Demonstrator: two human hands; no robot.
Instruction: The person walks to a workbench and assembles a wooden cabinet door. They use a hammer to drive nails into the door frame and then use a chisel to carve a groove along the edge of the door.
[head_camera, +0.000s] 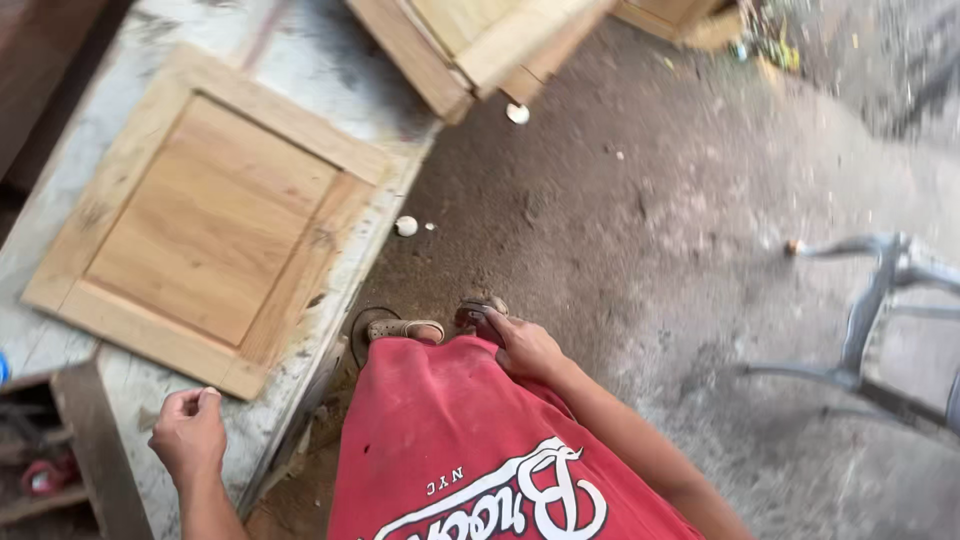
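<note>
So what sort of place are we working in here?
Most likely a small woodworking shop: an unfinished wooden cabinet door lies on a worn, paint-smeared workbench, more bare-wood frames are stacked beyond it, and the dirt floor looks dusty.
</note>
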